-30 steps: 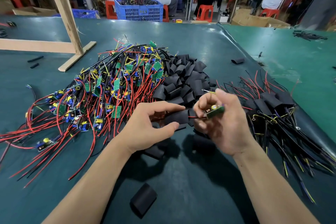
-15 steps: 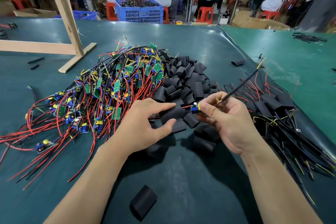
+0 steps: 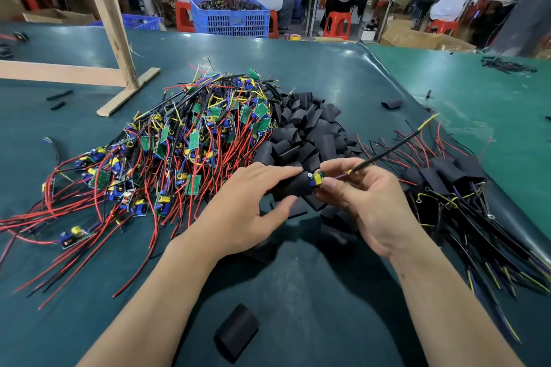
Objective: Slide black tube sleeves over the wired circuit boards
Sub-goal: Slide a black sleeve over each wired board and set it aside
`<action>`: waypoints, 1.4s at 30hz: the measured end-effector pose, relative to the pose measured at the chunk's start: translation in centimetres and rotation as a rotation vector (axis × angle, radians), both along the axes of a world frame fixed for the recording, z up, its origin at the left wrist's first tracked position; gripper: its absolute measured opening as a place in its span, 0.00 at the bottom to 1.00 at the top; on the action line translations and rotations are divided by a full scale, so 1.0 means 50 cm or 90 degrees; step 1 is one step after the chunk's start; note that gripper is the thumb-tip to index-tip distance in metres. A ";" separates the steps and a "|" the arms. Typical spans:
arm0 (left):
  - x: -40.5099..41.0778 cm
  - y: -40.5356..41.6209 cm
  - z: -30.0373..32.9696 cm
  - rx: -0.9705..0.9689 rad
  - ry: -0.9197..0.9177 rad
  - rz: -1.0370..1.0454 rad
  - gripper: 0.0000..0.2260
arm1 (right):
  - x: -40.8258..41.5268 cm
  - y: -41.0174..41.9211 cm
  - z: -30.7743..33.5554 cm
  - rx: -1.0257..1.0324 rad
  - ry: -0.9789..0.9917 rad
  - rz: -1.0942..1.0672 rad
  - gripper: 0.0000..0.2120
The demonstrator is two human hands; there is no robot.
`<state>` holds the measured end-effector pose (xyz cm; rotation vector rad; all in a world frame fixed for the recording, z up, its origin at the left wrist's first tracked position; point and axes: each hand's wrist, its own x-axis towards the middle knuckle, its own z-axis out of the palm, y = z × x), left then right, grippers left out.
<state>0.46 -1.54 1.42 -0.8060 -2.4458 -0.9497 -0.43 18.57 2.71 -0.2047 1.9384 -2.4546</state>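
Note:
My left hand (image 3: 244,208) holds a black tube sleeve (image 3: 293,186) between thumb and fingers at the table's middle. My right hand (image 3: 366,199) pinches a wired circuit board (image 3: 316,179) at the sleeve's right mouth; only its yellow and blue end shows. Its black cable (image 3: 393,146) sticks out up to the right. A heap of bare wired boards (image 3: 190,140) lies to the left. Behind my hands is a pile of loose black sleeves (image 3: 310,131). Sleeved boards (image 3: 453,176) lie on the right.
One loose sleeve (image 3: 237,332) lies near the front edge, another (image 3: 391,104) far right. A wooden frame (image 3: 110,39) stands at back left. The green table mat (image 3: 343,74) folds up on the right. Seated people and a blue crate (image 3: 231,16) are beyond the table.
The board has gone further into the sleeve, which slid right over it. My right hand's cable now points up to the right. Both hands stay close together.

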 end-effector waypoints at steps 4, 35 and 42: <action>0.000 0.002 -0.002 0.024 -0.023 -0.006 0.19 | 0.000 0.001 0.002 0.056 0.031 -0.008 0.11; 0.000 0.015 -0.008 0.101 0.005 -0.015 0.18 | 0.017 -0.016 0.015 0.041 -0.021 -0.010 0.06; -0.005 0.001 -0.002 0.158 0.004 0.063 0.18 | 0.012 -0.013 0.016 -0.046 -0.020 -0.047 0.10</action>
